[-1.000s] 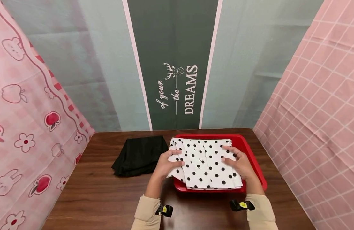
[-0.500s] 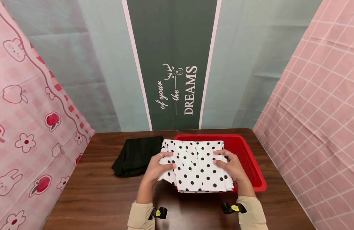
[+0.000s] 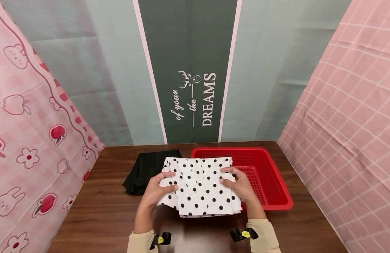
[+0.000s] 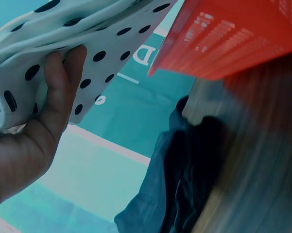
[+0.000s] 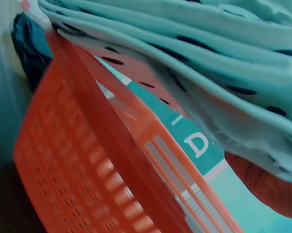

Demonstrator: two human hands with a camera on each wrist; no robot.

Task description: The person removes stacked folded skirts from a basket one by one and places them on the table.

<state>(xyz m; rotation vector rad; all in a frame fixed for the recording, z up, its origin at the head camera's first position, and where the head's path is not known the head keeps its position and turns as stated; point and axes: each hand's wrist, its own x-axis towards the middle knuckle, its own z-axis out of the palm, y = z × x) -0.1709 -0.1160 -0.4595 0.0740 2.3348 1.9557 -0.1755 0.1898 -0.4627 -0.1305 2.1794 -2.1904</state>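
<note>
Both hands hold a folded white cloth with black polka dots above the table, in front of the red basket's left part. My left hand grips its left side, thumb on top. On the opposite side, my right hand grips it the same way. Several stacked layers of the polka-dot cloth show along its edge in the right wrist view. From below, the left wrist view shows fingers of the left hand against its underside. A folded black cloth lies on the table at the left, partly covered by the polka-dot cloth.
The red plastic basket, with slotted, perforated walls, stands at the table's right; its visible floor is bare. The brown wooden table ends at a printed backdrop curtain. Pink curtains flank both sides.
Both hands have carried the polka-dot cloth left and slightly toward me, from over the red basket to partly in front of the black cloth. More of the basket's inside shows now.
</note>
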